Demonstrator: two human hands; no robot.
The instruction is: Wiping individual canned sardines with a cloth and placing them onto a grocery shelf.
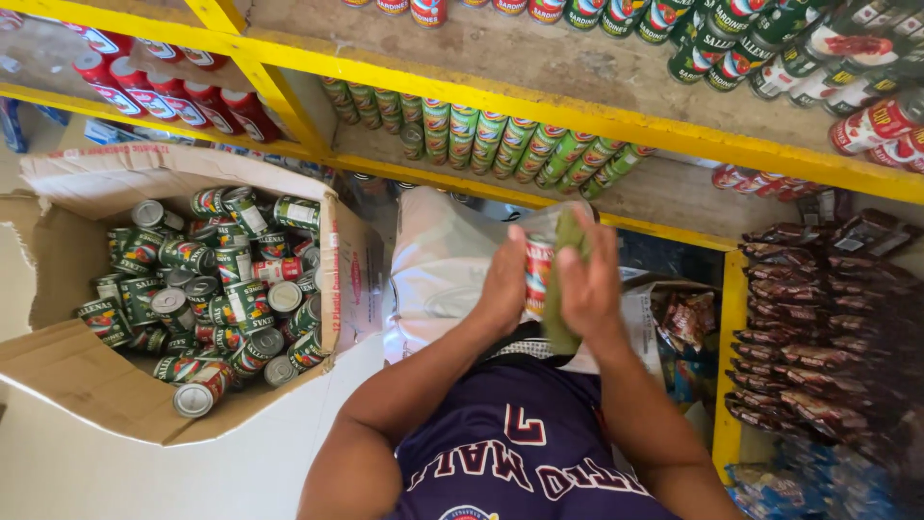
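Note:
My left hand [503, 281] grips a small can [538, 273] with a red, white and green label, held upright in front of my chest. My right hand [589, 279] presses a green cloth [561, 323] against the can's right side; the cloth hangs down below my palm. Much of the can is hidden between the two hands. Behind the hands lies a white sack [438, 260].
An open cardboard box [72, 371] at the left holds several green-labelled cans [207, 289]. Yellow-edged wooden shelves [539, 108] above carry rows of cans and red bottles [164, 91]. Dark sachets [818, 327] are stacked at the right, behind a yellow post [731, 356].

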